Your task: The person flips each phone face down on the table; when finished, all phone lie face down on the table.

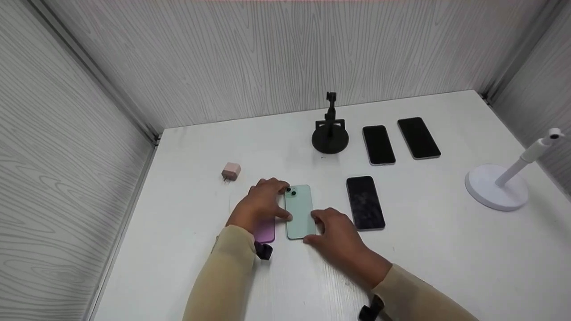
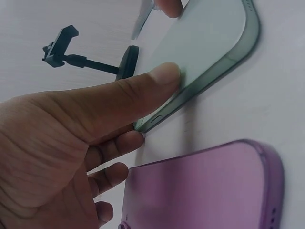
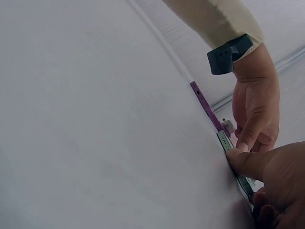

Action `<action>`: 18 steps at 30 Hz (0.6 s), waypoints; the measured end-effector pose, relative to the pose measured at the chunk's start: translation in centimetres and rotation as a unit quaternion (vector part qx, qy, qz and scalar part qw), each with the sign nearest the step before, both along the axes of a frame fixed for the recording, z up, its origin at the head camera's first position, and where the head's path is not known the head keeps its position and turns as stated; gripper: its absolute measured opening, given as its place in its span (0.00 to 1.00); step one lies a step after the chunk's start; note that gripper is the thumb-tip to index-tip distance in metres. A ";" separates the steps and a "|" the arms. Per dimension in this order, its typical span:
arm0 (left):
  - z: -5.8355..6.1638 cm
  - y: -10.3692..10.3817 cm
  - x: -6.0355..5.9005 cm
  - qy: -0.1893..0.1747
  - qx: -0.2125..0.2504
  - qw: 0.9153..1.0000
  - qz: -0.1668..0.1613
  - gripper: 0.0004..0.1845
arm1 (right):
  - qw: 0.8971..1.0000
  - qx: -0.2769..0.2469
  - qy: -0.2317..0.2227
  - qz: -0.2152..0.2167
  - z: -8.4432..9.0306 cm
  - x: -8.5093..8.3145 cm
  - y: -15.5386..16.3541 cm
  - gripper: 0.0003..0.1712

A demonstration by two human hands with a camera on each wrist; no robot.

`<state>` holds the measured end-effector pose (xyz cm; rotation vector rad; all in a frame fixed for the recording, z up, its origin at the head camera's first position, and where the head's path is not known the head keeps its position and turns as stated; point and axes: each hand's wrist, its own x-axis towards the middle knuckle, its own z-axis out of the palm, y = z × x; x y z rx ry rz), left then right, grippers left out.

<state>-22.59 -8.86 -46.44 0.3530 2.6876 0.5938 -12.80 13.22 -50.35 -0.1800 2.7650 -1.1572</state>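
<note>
A mint-green smartphone (image 1: 299, 213) lies back up on the white table, its two camera lenses at the top left corner. My left hand (image 1: 263, 203) holds its left side, thumb on the long edge and a finger by the top corner. At the lower right, my right hand (image 1: 337, 234) grips the phone between the thumb at the bottom edge and fingers at the right edge. Beneath the left wrist lies a purple smartphone (image 1: 266, 231), partly hidden; in the left wrist view the purple phone (image 2: 205, 191) sits beside the green one, apart from it.
Three black-screened phones (image 1: 366, 203) (image 1: 378, 145) (image 1: 419, 137) lie to the right. Behind the hands stands a black phone stand (image 1: 330, 137). A white round-based stand (image 1: 495, 189) is at the far right, a pink charger plug (image 1: 231, 171) at the left. Walls (image 1: 285, 58) enclose the table.
</note>
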 end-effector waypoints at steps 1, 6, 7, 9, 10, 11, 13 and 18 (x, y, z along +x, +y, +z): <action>0.0 0.1 0.0 0.004 -0.003 1.000 -0.003 0.46 | 1.000 -0.001 -0.001 0.002 0.0 0.0 0.0 0.38; 0.0 0.4 0.0 0.006 -0.012 1.000 -0.003 0.47 | 1.000 -0.003 0.000 0.022 0.4 -0.3 0.6 0.34; 0.0 0.5 0.0 0.003 -0.012 1.000 0.001 0.47 | 1.000 -0.004 0.004 0.026 0.6 -0.5 0.9 0.33; 0.0 0.6 0.0 -0.001 -0.011 1.000 0.007 0.47 | 0.999 0.000 0.019 0.026 1.2 -1.2 1.9 0.32; 0.0 0.6 0.0 -0.003 -0.010 1.000 0.011 0.47 | 0.999 0.004 0.030 0.023 1.5 -1.6 2.5 0.32; 0.0 0.6 0.1 -0.003 -0.009 1.000 0.011 0.47 | 0.999 0.010 0.043 0.017 1.7 -2.1 3.3 0.32; 0.0 0.7 0.1 -0.003 -0.007 1.000 0.011 0.47 | 0.997 0.034 0.070 0.005 2.2 -3.2 5.1 0.33; 0.0 0.4 0.2 -0.001 -0.008 1.000 0.008 0.47 | 0.990 0.103 0.092 -0.024 2.5 -6.0 9.7 0.40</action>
